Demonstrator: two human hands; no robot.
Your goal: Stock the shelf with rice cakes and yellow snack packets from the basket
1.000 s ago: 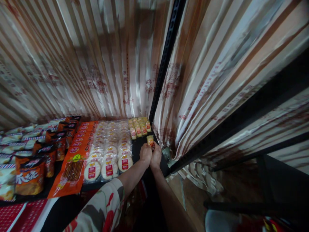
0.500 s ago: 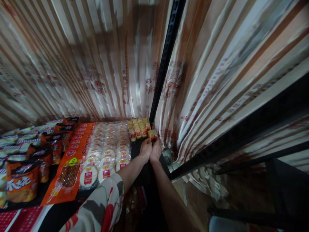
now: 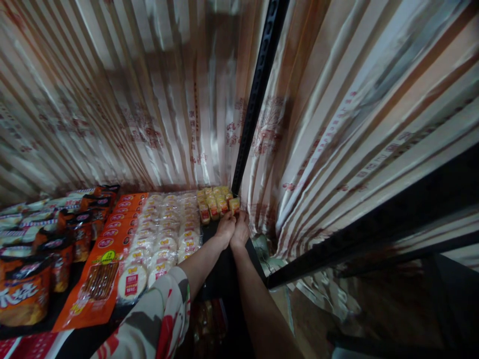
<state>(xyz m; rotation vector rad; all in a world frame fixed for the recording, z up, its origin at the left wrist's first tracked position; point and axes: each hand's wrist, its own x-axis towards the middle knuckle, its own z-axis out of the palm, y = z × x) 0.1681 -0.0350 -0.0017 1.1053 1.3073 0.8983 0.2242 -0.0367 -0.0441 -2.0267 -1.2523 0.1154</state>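
Observation:
My left hand [image 3: 225, 228] and my right hand [image 3: 241, 229] are pressed together at the back right of a black shelf [image 3: 220, 271]. Both are closed around a small yellow snack pack [image 3: 234, 205], which stands at the right end of a row of like yellow packs [image 3: 214, 204] against the curtain. Just left of my hands lie rows of round white rice crackers [image 3: 170, 234] in clear wrap.
Orange packets of stick snacks [image 3: 101, 259] lie further left, then dark orange bags [image 3: 56, 249] and pale bags. A black upright post [image 3: 258, 94] rises right behind my hands. Striped curtain [image 3: 130, 89] hangs all round. A black rail [image 3: 374, 229] runs to the right.
Both hands have moved away from me toward the curtain, carrying the yellow pack from the open shelf to the right end of the yellow row.

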